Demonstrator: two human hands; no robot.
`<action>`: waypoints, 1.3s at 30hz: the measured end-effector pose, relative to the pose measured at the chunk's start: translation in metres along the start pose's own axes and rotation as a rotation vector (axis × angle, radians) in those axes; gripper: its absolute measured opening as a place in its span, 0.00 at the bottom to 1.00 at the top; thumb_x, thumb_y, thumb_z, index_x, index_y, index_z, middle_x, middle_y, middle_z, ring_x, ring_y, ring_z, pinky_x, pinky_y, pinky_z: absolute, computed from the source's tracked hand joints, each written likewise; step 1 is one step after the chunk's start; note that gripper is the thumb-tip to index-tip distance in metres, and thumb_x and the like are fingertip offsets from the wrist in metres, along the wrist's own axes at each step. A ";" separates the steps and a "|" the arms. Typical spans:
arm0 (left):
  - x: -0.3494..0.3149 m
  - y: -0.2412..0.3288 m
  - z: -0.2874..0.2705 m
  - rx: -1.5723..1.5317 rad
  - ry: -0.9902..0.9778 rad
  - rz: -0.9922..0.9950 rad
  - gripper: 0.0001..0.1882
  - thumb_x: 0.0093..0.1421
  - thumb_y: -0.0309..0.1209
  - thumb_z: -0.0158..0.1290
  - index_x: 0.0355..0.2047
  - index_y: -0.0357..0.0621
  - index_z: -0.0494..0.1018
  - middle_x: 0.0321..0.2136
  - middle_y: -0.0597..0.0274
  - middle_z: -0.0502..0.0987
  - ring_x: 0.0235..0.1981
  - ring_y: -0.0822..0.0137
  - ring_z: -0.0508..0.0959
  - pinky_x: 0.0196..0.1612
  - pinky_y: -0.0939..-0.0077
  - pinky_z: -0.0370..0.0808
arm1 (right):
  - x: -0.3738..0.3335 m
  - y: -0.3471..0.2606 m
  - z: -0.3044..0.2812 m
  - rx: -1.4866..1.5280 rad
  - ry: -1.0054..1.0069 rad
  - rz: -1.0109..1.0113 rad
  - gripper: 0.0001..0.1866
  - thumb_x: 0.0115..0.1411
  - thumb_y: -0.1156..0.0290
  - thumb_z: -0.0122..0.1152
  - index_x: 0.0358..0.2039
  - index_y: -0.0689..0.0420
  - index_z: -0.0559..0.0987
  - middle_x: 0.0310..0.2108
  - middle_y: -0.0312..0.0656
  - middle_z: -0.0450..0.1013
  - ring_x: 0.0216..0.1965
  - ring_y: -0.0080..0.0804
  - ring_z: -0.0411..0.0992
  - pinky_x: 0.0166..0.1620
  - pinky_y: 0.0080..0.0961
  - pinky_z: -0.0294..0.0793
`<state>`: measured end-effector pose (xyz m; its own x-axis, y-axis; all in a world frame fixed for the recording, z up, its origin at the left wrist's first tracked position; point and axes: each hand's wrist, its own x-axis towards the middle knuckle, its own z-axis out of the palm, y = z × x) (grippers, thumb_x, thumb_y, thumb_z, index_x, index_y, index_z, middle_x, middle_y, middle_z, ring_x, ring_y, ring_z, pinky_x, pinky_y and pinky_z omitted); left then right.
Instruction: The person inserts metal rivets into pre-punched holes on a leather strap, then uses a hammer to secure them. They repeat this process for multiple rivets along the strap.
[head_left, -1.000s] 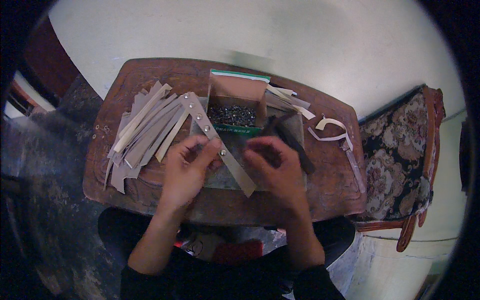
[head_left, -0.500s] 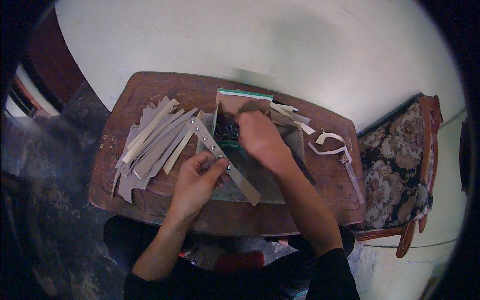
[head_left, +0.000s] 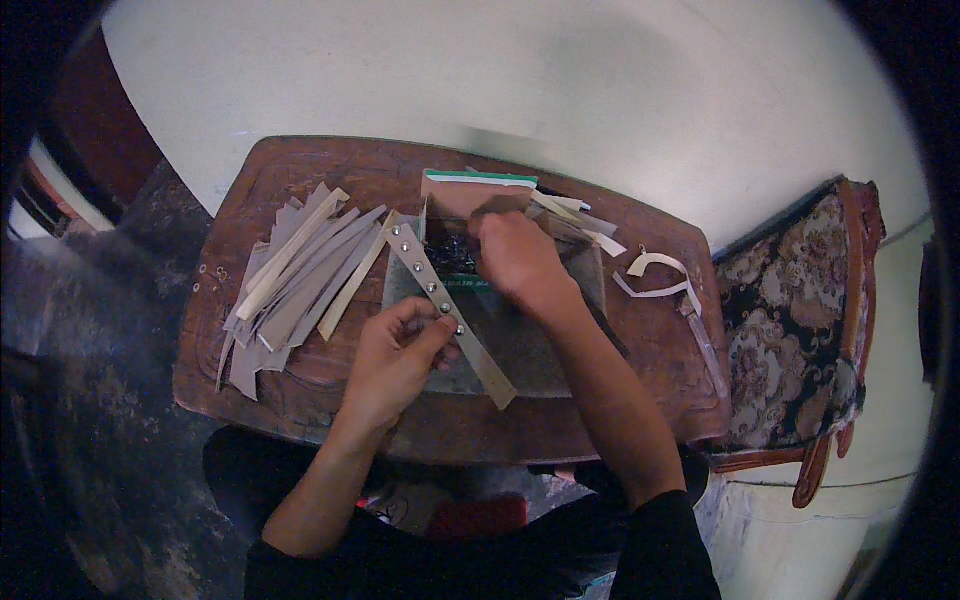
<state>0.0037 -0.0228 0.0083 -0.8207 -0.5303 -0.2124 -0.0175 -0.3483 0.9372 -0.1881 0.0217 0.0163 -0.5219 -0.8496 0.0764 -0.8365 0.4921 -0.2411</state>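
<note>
Left hand (head_left: 400, 350): thumb and fingers pinched on the studded strip (head_left: 438, 293), which slants above the grey slab (head_left: 550, 372). Right hand (head_left: 522, 264): at the open box (head_left: 455, 200), whereas one second ago it was beside the strip; finger opening and any grip hidden, cannot tell.
</note>
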 end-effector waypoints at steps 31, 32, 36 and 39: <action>-0.001 -0.001 0.006 0.037 -0.002 -0.032 0.04 0.62 0.27 0.50 0.34 0.39 0.70 0.29 0.62 0.78 0.25 0.73 0.78 0.27 0.82 0.70 | 0.005 -0.010 0.006 -0.071 -0.009 -0.058 0.12 0.51 0.70 0.55 0.37 0.53 0.80 0.32 0.53 0.75 0.35 0.51 0.75 0.41 0.45 0.75; -0.001 -0.002 0.005 0.029 -0.007 -0.025 0.04 0.61 0.27 0.50 0.34 0.39 0.70 0.28 0.62 0.78 0.25 0.73 0.78 0.27 0.82 0.70 | 0.005 -0.010 0.006 -0.084 -0.011 -0.058 0.12 0.52 0.70 0.54 0.37 0.52 0.80 0.32 0.54 0.75 0.35 0.52 0.74 0.41 0.45 0.75; -0.002 -0.004 0.005 -0.005 -0.005 -0.027 0.04 0.61 0.27 0.50 0.35 0.39 0.70 0.28 0.62 0.78 0.25 0.74 0.78 0.26 0.82 0.70 | 0.000 -0.012 0.000 -0.059 -0.005 -0.027 0.10 0.52 0.70 0.54 0.36 0.54 0.79 0.31 0.53 0.75 0.35 0.51 0.74 0.39 0.45 0.75; -0.002 -0.005 0.009 0.011 0.009 -0.027 0.05 0.61 0.27 0.51 0.35 0.39 0.70 0.28 0.62 0.78 0.25 0.74 0.78 0.26 0.82 0.69 | -0.002 -0.006 0.004 0.001 0.096 -0.060 0.09 0.51 0.71 0.56 0.34 0.55 0.78 0.31 0.52 0.75 0.34 0.52 0.74 0.38 0.45 0.74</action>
<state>0.0003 -0.0133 0.0059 -0.8148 -0.5275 -0.2404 -0.0464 -0.3540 0.9341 -0.1809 0.0198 0.0138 -0.4842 -0.8556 0.1831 -0.8668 0.4404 -0.2341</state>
